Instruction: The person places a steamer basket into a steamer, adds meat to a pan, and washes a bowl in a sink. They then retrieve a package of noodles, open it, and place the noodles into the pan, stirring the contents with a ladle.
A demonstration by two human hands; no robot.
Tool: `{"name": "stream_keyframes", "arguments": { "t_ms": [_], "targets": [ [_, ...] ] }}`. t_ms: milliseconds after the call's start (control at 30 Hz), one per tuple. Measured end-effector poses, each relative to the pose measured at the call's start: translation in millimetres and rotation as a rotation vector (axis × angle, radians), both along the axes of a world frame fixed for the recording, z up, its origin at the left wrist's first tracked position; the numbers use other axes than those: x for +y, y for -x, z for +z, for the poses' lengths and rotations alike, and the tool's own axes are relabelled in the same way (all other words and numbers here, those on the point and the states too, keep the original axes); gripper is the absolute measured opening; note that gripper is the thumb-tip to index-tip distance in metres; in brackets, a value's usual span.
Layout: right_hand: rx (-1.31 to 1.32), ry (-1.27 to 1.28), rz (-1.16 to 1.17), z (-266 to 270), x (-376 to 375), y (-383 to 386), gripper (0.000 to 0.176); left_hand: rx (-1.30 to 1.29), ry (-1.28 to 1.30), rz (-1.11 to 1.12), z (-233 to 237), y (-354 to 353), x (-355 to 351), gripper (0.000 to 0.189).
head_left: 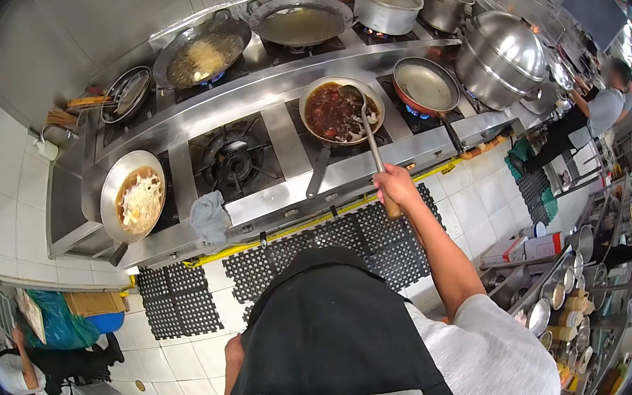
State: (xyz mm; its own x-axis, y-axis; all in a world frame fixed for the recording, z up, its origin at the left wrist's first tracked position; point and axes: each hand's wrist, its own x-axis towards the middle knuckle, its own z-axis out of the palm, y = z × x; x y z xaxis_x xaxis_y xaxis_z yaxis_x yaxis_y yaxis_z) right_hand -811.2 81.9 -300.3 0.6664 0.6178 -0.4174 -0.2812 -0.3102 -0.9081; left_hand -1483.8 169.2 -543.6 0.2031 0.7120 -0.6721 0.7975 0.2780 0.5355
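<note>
My right hand [393, 186] grips the wooden end of a long steel ladle [368, 129]. The ladle's bowl rests at the far edge of a pan of dark red-brown sauce [337, 112] on the front row of the steel stove [277, 135]. The pan's black handle points toward me. My left hand is hidden behind my black apron; only the elbow shows beside my body.
A pan of noodles [134, 198] sits at front left and an empty burner [232, 160] in the middle. A grey cloth [209, 217] hangs on the stove edge. More woks and pots fill the back row. Black mats [337, 242] cover the floor. Other people stand at right and lower left.
</note>
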Motion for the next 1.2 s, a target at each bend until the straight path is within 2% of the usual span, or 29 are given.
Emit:
{"name": "stream_keyframes", "arguments": {
  "t_ms": [100, 233, 267, 433, 667, 767, 900, 967, 1033, 1100, 1200],
  "targets": [
    [0.213, -0.105, -0.020, 5, -6, -9, 0.016, 0.121, -0.132, -0.219, -13, 19, -14, 0.041],
    [0.612, -0.275, -0.041, 6, -13, -20, 0.020, 0.102, -0.138, -0.225, -24, 35, -35, 0.041],
    [0.727, -0.320, -0.047, 10, -15, -21, 0.021, 0.095, -0.136, -0.213, -26, 37, -39, 0.041],
    [0.866, -0.398, -0.043, 17, -22, -19, 0.027, 0.047, -0.100, -0.117, -20, 31, -47, 0.041],
    [1.158, -0.603, -0.014, 17, -28, -19, 0.035, -0.126, -0.010, 0.157, 43, -8, -39, 0.041],
    [1.276, -0.690, 0.008, 13, -30, -18, 0.045, -0.163, -0.003, 0.204, 65, -20, -36, 0.041],
    [1.356, -0.756, 0.016, 20, -33, -11, 0.048, -0.213, 0.081, 0.334, 33, -8, -31, 0.041],
    [1.358, -0.766, 0.018, 26, -35, -7, 0.049, -0.149, 0.056, 0.264, 56, -15, -33, 0.041],
    [1.328, -0.747, 0.020, 36, -36, -4, 0.049, -0.077, 0.026, 0.148, 47, -10, -32, 0.039],
    [1.286, -0.724, 0.025, 45, -38, -1, 0.048, 0.001, -0.007, -0.014, -26, 22, -31, 0.036],
    [1.206, -0.677, 0.018, 54, -42, 0, 0.046, 0.032, -0.100, -0.173, -54, 35, -39, 0.035]
  ]
}}
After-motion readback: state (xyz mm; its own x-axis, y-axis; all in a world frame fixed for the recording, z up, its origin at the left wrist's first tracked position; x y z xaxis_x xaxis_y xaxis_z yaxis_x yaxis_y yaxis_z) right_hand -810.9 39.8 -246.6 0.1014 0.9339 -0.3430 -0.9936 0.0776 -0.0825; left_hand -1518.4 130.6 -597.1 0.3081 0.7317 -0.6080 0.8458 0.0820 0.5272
